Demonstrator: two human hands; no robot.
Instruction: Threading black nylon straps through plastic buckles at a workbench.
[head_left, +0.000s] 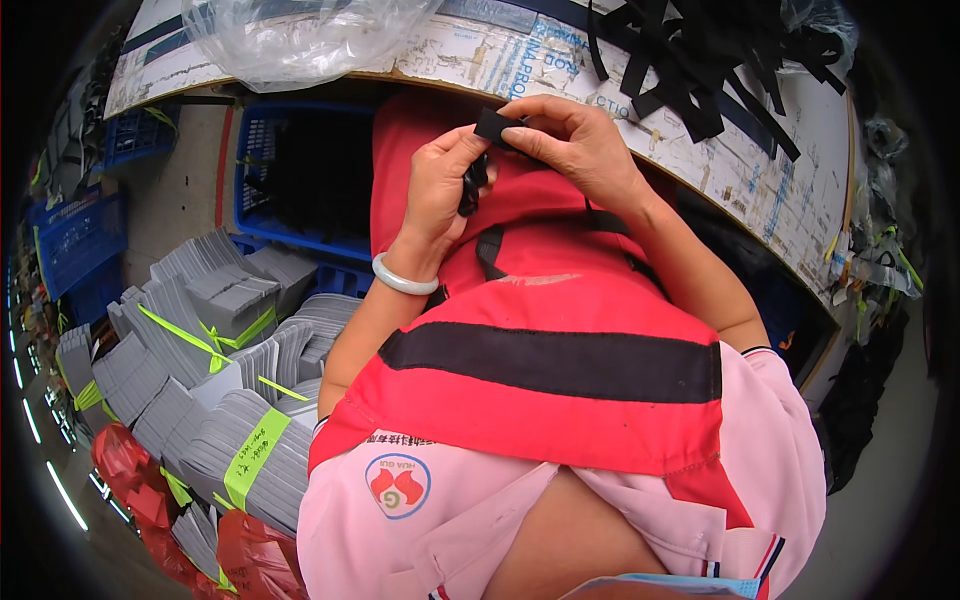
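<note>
A small flat black strip, seemingly of fabric, is above the far part of the red cloth apron with black band. The left hand and the right hand both pinch it, thumbs against fingers; the left also holds a black bundle, unclear in form. Beyond the apron, to its right, long black fabric strips lie loosely piled. Left of the apron are tied stacks of grey flat pieces.

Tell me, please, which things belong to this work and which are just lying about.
Work in hand:
- black strap piece, pinched in left hand and right hand
- another black item in left hand
- probably the loose black straps

Apparently lying about:
- clear plastic bag
- tied grey bundles
- red plastic bags
</note>
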